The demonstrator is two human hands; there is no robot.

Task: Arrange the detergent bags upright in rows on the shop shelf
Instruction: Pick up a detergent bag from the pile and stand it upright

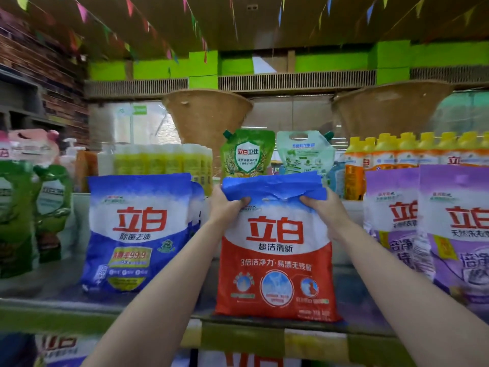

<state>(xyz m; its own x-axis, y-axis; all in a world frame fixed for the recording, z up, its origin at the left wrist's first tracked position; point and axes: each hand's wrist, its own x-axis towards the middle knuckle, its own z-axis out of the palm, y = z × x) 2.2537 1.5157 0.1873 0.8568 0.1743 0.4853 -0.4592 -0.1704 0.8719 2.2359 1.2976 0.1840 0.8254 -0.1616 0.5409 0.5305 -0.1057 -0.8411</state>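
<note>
So both hands are on the red-and-white detergent bag, which stands upright at the front edge of the shelf, its bottom sitting on the shelf board. The left hand grips the top left corner, fingers curled over the crumpled blue top seam, and the right hand does the same at the top right corner, so the blue flap is scrunched between them. The bag looks pretty straight, maybe leaning a touch to the right

To its left, with a gap between, the blue detergent bag stands upright too, with another blue one tucked right behind it, just peeking out on its right side. To the right of the red bag there are two purple detergent bags side by side, upright, the nearer one overlapping the other. On the far left a couple of green pouches stand at the edge of the view, kinda blurry

Further back on the same level: a row of pale yellow-green bottles, a green spouted pouch and a pale mint pouch right behind the red bag, and a line of orange bottles with yellow caps on the right. Two woven cone-shaped baskets sit above that
</note>
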